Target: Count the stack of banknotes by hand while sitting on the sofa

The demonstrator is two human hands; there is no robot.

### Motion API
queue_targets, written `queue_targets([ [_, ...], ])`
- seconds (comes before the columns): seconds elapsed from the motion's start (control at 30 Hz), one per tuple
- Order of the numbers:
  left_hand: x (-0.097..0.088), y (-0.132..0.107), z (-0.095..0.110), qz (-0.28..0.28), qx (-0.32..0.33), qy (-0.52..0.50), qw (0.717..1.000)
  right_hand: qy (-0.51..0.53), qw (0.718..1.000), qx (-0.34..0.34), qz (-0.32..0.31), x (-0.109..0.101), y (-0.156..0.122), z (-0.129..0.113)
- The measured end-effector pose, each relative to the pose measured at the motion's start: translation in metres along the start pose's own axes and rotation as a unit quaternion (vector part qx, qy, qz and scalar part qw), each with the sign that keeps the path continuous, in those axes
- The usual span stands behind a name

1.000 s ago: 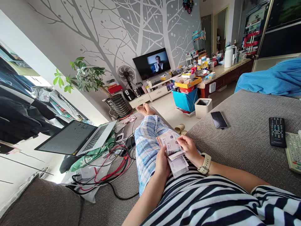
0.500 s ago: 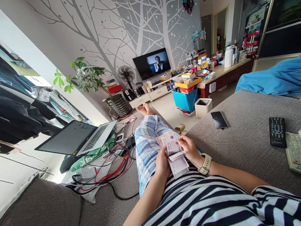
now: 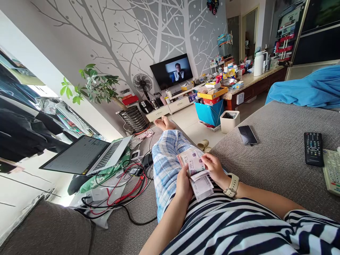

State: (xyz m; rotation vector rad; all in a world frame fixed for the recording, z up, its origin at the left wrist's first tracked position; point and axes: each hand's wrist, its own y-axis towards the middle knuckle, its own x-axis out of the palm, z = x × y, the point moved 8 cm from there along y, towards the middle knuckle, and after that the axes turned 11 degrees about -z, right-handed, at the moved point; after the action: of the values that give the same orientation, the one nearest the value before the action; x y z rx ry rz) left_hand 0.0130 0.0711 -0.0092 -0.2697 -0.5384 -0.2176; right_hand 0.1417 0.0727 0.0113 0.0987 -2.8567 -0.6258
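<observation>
Over my lap I hold a folded stack of banknotes, pale with purple and pink print. My left hand is closed around the near left side of the stack, its thumb lying on top. With thumb and fingers, my right hand pinches the upper right edge of the notes. The lower ends of some notes hang down against the striped shirt. How many notes there are cannot be made out.
An open laptop stands left of my legs, near tangled red and black cables. On the grey sofa at right lie a phone, a black remote control and a pale remote control. A white bin stands beyond.
</observation>
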Motion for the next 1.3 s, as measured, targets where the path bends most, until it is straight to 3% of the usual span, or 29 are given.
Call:
queue_targets([
  [0.37,0.003,-0.002,0.000,-0.008,-0.001,-0.006,1.000,-0.032,0.999,-0.009,-0.017,0.003,0.000,-0.010],
  [0.53,0.006,-0.004,0.000,-0.023,-0.008,-0.008,1.000,0.000,0.999,0.010,-0.040,0.006,0.002,-0.001],
  [0.77,0.000,-0.004,0.005,0.004,0.015,0.023,1.000,-0.012,0.998,0.025,0.065,-0.012,0.004,0.010],
  [1.03,0.000,-0.001,0.004,0.007,0.025,0.002,1.000,-0.083,0.996,0.023,0.035,-0.012,0.007,0.014],
  [1.3,0.001,0.004,0.003,-0.012,0.022,-0.027,0.999,-0.035,0.999,0.009,0.018,-0.004,0.005,0.004],
])
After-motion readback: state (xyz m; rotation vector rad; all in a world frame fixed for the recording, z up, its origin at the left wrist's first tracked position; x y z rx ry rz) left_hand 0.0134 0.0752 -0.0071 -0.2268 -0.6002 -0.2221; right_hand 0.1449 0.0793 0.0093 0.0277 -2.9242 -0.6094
